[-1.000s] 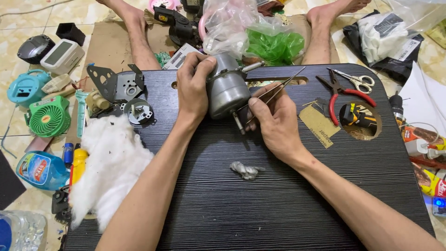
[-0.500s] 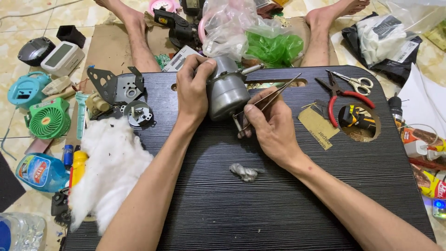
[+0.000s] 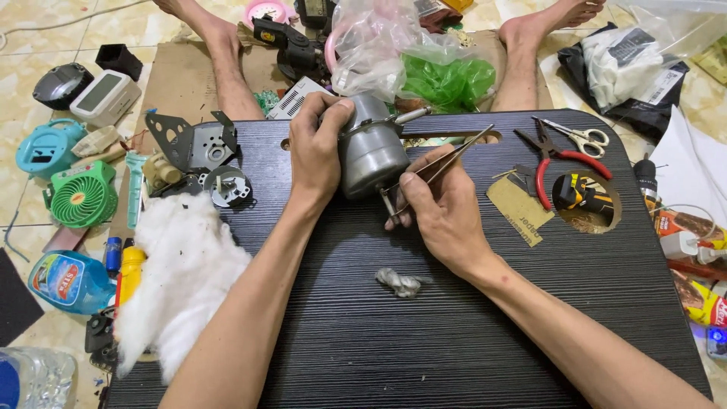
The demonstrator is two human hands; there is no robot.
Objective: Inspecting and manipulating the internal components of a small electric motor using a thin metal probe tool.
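My left hand (image 3: 316, 150) grips a grey cylindrical motor (image 3: 369, 155), tilted over the black lap table (image 3: 424, 341). My right hand (image 3: 443, 206) pinches thin metal tweezers (image 3: 448, 160) whose tips meet the motor's shaft end at its lower side. A small grey wad (image 3: 401, 282) lies on the table just below my right hand. White cotton fluff (image 3: 178, 276) is heaped along the table's left edge.
Red-handled pliers (image 3: 556, 160), scissors (image 3: 579, 138) and a sandpaper piece (image 3: 519, 206) lie to the right. Metal bracket parts (image 3: 193, 148) sit top left. A green mini fan (image 3: 82, 198), bottles and gadgets crowd the floor at left; plastic bags (image 3: 409, 60) lie beyond.
The motor and both hands have barely shifted. The tweezers' tips have worked a little closer in at the motor's shaft end.
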